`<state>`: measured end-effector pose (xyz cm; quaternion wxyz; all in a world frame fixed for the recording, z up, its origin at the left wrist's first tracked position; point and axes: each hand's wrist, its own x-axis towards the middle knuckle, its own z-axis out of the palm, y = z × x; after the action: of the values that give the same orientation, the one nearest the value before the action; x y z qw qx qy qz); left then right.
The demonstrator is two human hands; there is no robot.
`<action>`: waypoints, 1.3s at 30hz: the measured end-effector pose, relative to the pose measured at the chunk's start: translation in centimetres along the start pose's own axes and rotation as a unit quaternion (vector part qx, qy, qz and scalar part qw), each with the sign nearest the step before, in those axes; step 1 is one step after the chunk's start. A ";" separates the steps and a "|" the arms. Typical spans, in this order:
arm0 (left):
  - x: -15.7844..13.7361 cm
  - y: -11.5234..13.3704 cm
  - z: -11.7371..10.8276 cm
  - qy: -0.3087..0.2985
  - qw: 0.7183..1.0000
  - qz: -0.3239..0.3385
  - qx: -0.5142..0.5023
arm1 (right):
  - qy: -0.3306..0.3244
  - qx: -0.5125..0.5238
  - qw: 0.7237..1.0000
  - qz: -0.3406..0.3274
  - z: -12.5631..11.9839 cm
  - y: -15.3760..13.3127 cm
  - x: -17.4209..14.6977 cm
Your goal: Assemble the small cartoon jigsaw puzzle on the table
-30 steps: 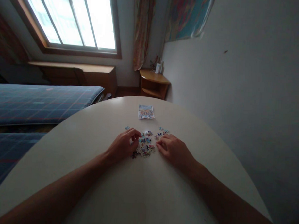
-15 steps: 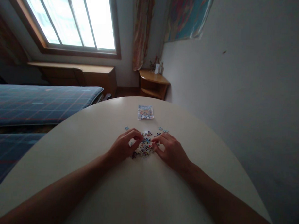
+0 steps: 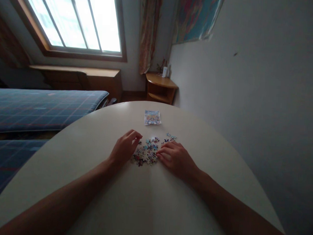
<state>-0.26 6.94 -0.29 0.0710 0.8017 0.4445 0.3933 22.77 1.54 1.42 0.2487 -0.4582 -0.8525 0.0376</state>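
Note:
A loose pile of small jigsaw puzzle pieces (image 3: 146, 155) lies on the white table, mixed in colour. My left hand (image 3: 125, 145) is raised at the pile's upper left edge, thumb and fingers pinched together. A tiny dark puzzle piece (image 3: 141, 136) shows at its fingertips. On the other side, my right hand (image 3: 177, 157) rests with its fingers stretched toward the pile, fingertips touching its right edge and thumb a little apart. A few light blue pieces (image 3: 171, 136) lie beyond the right hand.
A small printed packet (image 3: 152, 118) lies farther back on the round white table (image 3: 148, 199). A plaid mattress (image 3: 44, 108) stands left of the table. The wall (image 3: 249, 100) is close on the right, and a wooden corner shelf (image 3: 161, 81) stands behind.
My left hand has drawn back left and up from the pile, uncovering more pieces. The light blue piece at far left is no longer seen there. My right hand has shifted slightly, its fingers straighter.

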 end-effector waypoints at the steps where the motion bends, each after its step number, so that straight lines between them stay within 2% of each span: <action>1: 0.0 -0.1 0.0 -0.005 1.000 0.001 0.003 | 0.000 -0.002 1.000 0.001 0.0 0.0 0.0; 25: 0.2 -0.9 0.0 -0.079 0.996 -0.002 0.027 | -0.022 -0.005 0.999 0.032 0.0 -0.1 0.0; 34: 0.0 -1.2 0.3 -0.078 0.996 -0.002 0.033 | -0.040 -0.015 0.999 0.015 -0.5 -0.4 -0.1; 39: -0.2 -0.3 0.2 -0.061 0.998 0.013 0.030 | -0.040 -0.016 0.999 0.011 -0.5 -0.4 -0.1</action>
<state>-0.36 7.00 -0.65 0.0691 0.8315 0.4406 0.3312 22.75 1.12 1.88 0.2066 -0.4699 -0.8570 0.0452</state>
